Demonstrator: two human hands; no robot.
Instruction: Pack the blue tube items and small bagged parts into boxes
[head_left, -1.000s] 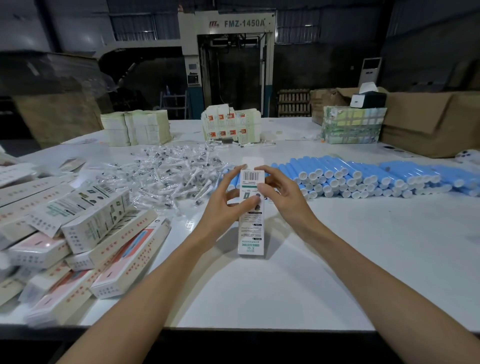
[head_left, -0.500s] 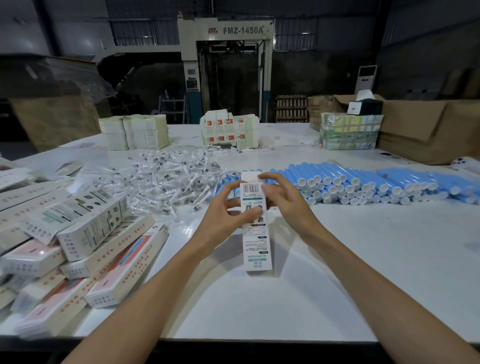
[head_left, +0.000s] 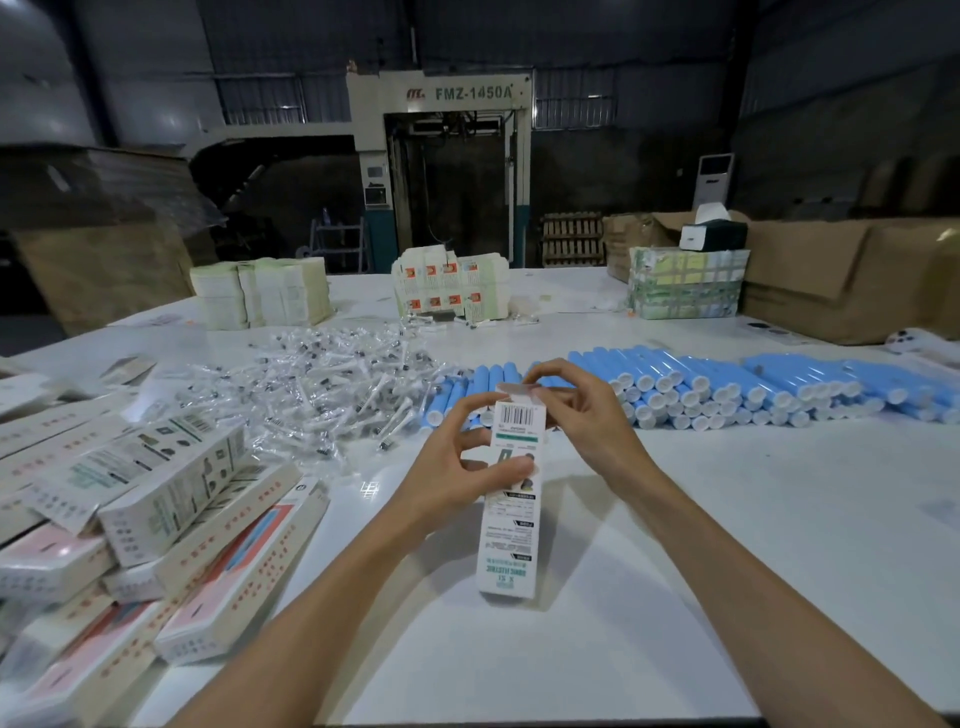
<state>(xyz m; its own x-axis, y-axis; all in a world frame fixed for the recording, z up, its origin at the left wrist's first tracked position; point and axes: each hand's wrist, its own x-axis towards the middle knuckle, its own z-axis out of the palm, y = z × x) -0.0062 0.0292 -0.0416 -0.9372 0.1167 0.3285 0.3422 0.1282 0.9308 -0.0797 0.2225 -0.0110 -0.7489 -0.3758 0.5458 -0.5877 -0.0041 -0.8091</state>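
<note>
White box (head_left: 511, 519) upright on bench (head_left: 727, 519), barcode on top, lower print seemingly upside-down | left hand (head_left: 457, 467) grip holds its middle | right hand (head_left: 587, 415) grip pinches top flap | blue tubes (head_left: 727, 389), bagged parts (head_left: 322, 395) behind | machine (head_left: 441, 156) reads "FMZ-1450A"

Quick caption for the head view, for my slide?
Left hand grips an upright box; right hand pinches its top flap, blue tubes behind.

Left grip (head_left: 457, 470) clasps the box (head_left: 511, 545), thumb in front, while right grip (head_left: 589, 415) pinches its top flap.
</note>
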